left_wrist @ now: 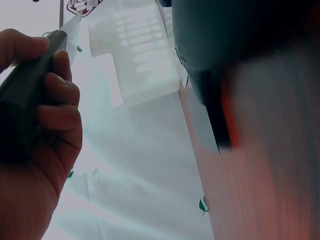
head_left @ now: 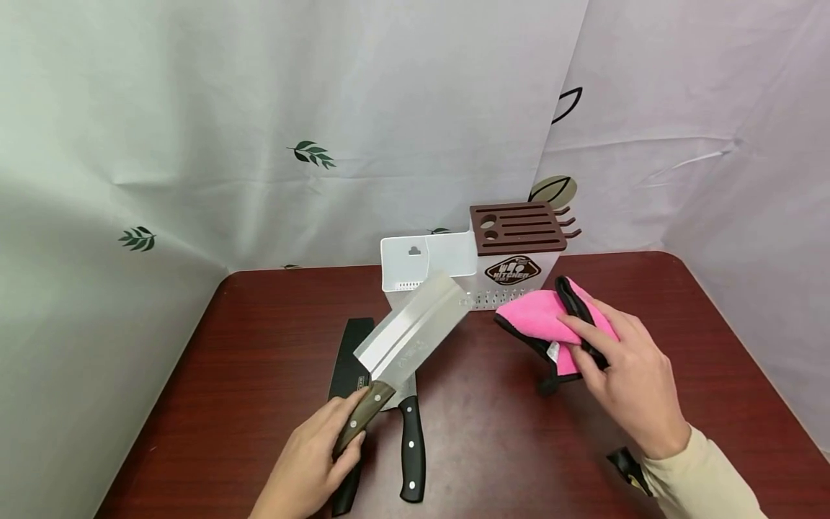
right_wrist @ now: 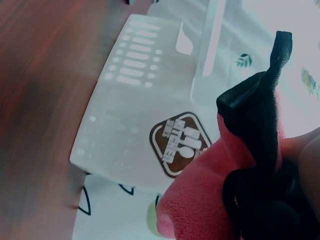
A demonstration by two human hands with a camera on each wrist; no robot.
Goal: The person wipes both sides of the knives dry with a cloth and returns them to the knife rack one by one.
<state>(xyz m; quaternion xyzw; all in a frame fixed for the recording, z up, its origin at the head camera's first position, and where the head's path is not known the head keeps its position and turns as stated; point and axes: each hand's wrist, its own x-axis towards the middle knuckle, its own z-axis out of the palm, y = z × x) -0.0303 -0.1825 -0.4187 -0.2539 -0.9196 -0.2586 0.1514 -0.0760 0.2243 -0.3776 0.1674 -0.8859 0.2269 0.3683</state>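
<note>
My left hand (head_left: 318, 450) grips a cleaver (head_left: 415, 328) by its brown riveted handle (head_left: 364, 419), its broad blade tilted up toward the back right. The same hand shows at the left edge of the left wrist view, fingers curled round the dark handle (left_wrist: 25, 95). Bunched in my right hand (head_left: 638, 378) is a pink cloth (head_left: 534, 316) with black edging, pinched between thumb and fingers. The right wrist view shows the cloth (right_wrist: 205, 195) close up, its black border folded over. Cloth and blade are apart.
Below the cleaver lie a second knife with a black riveted handle (head_left: 412, 450) and a long black sheathed-looking blade (head_left: 350, 357). A white knife holder (head_left: 519, 285) with a brown slotted top stands at the back. A small black object (head_left: 629, 468) lies by my right sleeve.
</note>
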